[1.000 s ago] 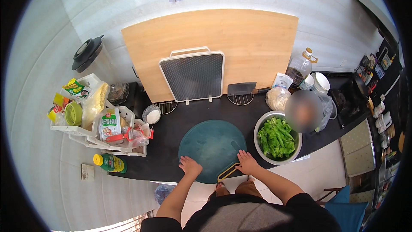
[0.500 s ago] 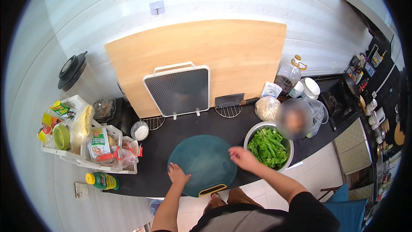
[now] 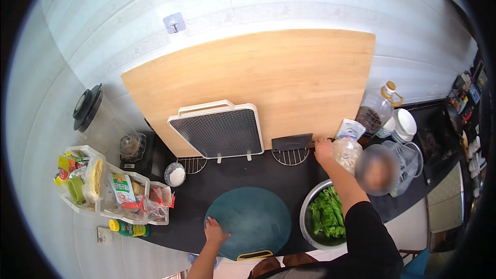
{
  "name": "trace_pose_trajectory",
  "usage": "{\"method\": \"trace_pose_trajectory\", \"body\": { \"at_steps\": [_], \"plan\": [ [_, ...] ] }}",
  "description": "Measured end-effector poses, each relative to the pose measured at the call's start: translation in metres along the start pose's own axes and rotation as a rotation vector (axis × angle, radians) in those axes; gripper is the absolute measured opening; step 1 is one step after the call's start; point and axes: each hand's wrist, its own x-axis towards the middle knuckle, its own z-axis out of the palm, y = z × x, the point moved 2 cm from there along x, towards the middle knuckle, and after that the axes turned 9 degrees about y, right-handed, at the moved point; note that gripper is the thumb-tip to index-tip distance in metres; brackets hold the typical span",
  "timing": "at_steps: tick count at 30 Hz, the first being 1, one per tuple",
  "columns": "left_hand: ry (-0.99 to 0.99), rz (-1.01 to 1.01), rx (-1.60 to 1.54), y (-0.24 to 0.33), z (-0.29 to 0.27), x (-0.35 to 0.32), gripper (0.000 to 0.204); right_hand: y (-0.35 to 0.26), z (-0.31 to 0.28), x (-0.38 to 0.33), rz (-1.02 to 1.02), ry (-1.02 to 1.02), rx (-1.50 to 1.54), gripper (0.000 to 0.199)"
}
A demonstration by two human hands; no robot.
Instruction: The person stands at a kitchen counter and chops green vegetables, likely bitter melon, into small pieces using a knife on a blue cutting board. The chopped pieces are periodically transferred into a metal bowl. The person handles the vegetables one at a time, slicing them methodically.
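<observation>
A dark green oval cutting board [image 3: 253, 222] with a yellow-edged handle lies at the front of the counter. My left hand [image 3: 215, 231] rests on its left edge, fingers spread, holding nothing. My right arm reaches over to the back of the counter. There my right hand [image 3: 324, 149] is closed around the handle of a cleaver [image 3: 292, 142], whose dark blade leans in a wire rack [image 3: 290, 157] against a big wooden board [image 3: 305, 82]. Part of the handle is hidden by my fingers. Beneath my right forearm stands a steel bowl [image 3: 306, 230] of green leafy vegetables [image 3: 326, 212].
A white-framed black cutting board [image 3: 219, 132] leans at the back. Left are white baskets [image 3: 157, 217] of packets, a small bowl of white powder [image 3: 176, 174] and a yellow-capped green bottle [image 3: 126, 228]. A bagged food item [image 3: 347, 153] and an oil jug [image 3: 373, 113] stand right.
My right hand has moved from above the green cutting board to the cleaver's handle at the back. My left hand stays on the board. The whole view has shifted.
</observation>
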Motion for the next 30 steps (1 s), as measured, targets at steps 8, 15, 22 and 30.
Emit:
{"method": "trace_pose_trajectory", "body": {
  "at_steps": [8, 15, 22, 30],
  "plan": [
    [0.025, -0.01, 0.065, 0.002, 0.018, 0.001, 0.107, 0.005, 0.026, 0.015, -0.21, 0.095, -0.048, 0.028],
    [0.032, -0.034, 0.018, 0.01, 0.005, 0.003, 0.108, 0.025, 0.002, 0.019, -0.183, 0.179, 0.164, 0.035],
    [0.108, 0.035, -0.009, 0.0, 0.027, 0.004, 0.109, 0.041, -0.044, 0.022, -0.216, 0.298, 0.236, 0.041],
    [0.153, 0.042, -0.039, 0.0, 0.032, 0.004, 0.11, 0.084, -0.155, -0.078, 0.126, 0.394, 0.526, 0.036]
  ]
}}
